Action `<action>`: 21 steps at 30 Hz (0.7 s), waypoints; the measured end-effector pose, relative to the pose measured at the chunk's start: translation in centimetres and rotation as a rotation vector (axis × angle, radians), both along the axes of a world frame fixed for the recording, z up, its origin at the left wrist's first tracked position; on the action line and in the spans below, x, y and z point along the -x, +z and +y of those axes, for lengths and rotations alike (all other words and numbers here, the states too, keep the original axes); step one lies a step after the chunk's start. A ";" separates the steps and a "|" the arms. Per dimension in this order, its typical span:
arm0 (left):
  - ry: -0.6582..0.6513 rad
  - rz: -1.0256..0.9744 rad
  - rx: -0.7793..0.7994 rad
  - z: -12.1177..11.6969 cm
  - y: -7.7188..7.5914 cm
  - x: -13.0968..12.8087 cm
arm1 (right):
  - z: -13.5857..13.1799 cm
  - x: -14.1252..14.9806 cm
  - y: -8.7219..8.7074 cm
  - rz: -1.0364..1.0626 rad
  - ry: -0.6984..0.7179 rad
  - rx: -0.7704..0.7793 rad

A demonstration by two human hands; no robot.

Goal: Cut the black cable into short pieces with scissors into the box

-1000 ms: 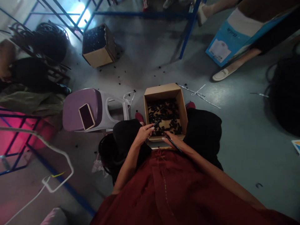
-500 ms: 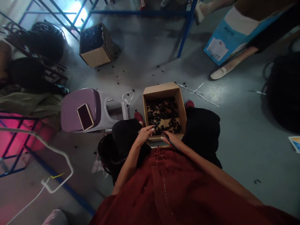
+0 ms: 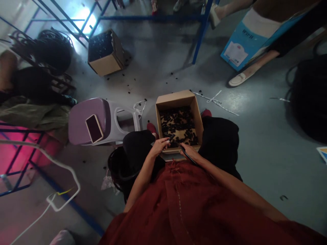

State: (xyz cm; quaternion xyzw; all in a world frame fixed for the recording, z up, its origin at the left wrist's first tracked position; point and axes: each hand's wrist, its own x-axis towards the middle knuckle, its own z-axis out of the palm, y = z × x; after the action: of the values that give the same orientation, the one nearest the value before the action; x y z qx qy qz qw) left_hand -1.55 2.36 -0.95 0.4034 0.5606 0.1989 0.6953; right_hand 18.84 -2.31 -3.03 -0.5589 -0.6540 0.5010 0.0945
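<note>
My left hand [image 3: 159, 147] is shut on a short black piece [image 3: 171, 137], just over the near edge of an open cardboard box [image 3: 176, 100]. My right hand [image 3: 190, 152] grips a thin black rod-like piece [image 3: 188, 155] at the same edge. Many small black pieces [image 3: 178, 127] lie loosely in the box, with its tan bottom showing between them. The box stands on the floor between my knees, which are covered in black cloth [image 3: 219, 144]. My dark red garment [image 3: 178, 204] fills the lower view.
A lilac plastic stool [image 3: 89, 120] with a phone [image 3: 94, 128] on it stands left. Behind lies a second box of black pieces [image 3: 106, 63]. Black pieces dot the grey floor [image 3: 153, 68]. Blue metal frames [image 3: 201, 34], black cable coils [image 3: 53, 51] and a co-worker's leg [image 3: 251, 66] surround me.
My right hand has shifted slightly right along the box's near edge, and less of its black piece shows. My left hand has barely moved.
</note>
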 end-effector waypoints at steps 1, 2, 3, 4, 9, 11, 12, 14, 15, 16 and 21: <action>-0.003 0.008 -0.002 0.0 0.0 0.0 | 0.0 0.0 -0.1 -0.005 -0.003 -0.001; -0.004 0.017 -0.006 0.1 -0.1 -0.1 | 0.0 0.0 -0.2 -0.007 -0.004 -0.002; -0.002 0.025 -0.010 0.1 -0.1 -0.1 | 0.0 0.0 -0.2 -0.008 -0.005 -0.004; 0.002 0.029 -0.012 0.1 -0.2 -0.2 | 0.0 0.0 -0.2 -0.010 -0.008 -0.006; 0.017 0.039 -0.008 0.2 -0.4 -0.3 | 0.3 -0.1 -0.1 -0.017 -0.013 -0.018; 0.017 0.048 -0.006 0.2 -0.4 -0.4 | 0.4 -0.1 -0.2 -0.023 -0.005 -0.016; 0.017 0.052 -0.004 0.3 -0.4 -0.4 | 0.4 -0.2 -0.2 -0.028 -0.001 -0.017; 0.015 0.057 -0.003 0.3 -0.5 -0.5 | 0.5 -0.2 -0.3 -0.036 0.007 -0.021; 0.014 0.059 -0.003 0.3 -0.5 -0.5 | 0.5 -0.3 -0.4 -0.041 0.011 -0.021; 0.014 0.061 -0.002 0.3 -0.5 -0.5 | 0.4 -0.3 -0.4 -0.042 0.015 -0.018; 0.035 0.048 0.018 0.3 -0.5 -0.6 | 0.2 -0.4 -0.9 -0.044 0.029 -0.016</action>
State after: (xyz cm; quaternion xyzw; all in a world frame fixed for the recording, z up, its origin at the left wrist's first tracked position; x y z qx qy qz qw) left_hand -0.95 2.62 -1.44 0.3920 0.5859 0.1962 0.6816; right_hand 19.29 -2.10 -3.95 -0.5594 -0.6679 0.4848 0.0772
